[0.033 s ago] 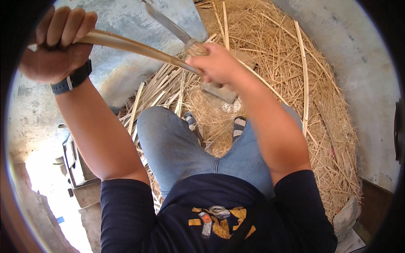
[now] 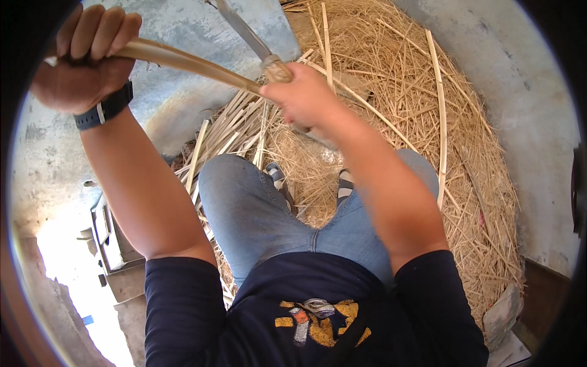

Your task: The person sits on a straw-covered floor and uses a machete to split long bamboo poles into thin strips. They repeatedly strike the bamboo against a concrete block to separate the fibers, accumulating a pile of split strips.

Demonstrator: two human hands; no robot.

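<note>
My left hand (image 2: pixel 85 58) is raised at the upper left, fist closed around one end of a long pale cane strip (image 2: pixel 189 63). A black watch (image 2: pixel 104 109) sits on that wrist. The strip runs down to the right to my right hand (image 2: pixel 306 101). That hand grips the wooden handle of a knife (image 2: pixel 276 69), whose grey blade (image 2: pixel 243 32) points up and to the left above the strip. The handle end meets the strip right at my right hand.
A wide heap of straw-like shavings (image 2: pixel 416 122) and split cane strips (image 2: pixel 232 131) covers the concrete floor (image 2: pixel 183 24) in front of my blue-jeaned knees (image 2: pixel 244 208). A stone (image 2: pixel 501 315) lies at the lower right. A low wooden block (image 2: pixel 113 241) stands at the left.
</note>
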